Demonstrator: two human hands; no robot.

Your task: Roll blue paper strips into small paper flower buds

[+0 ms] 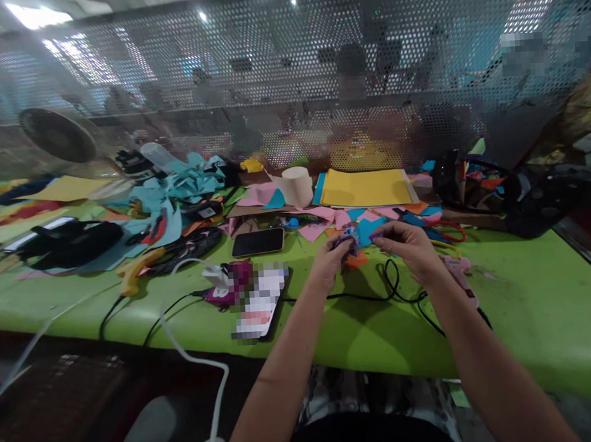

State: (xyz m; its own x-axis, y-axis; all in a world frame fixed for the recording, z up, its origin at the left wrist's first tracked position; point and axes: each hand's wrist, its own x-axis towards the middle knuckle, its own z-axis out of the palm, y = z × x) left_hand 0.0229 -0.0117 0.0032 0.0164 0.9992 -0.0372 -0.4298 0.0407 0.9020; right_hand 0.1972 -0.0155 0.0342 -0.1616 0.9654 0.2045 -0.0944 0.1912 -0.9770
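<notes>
Dim overall; bright glare (pixel 40 14) at 10 o'clock, small lights (pixel 293 2) near 12. Mesh panel (pixel 276 75) soft; edges bowed; pixelated patches (pixel 261 303) at 2, 7.

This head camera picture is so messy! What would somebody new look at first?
Probably the bright green table stretching across the picture, with a stack of yellow sheets lying near its back edge. In front of that stack, the left hand and right hand pinch small purple pieces. Behind everything stands a big grey screen full of tiny holes.
</notes>
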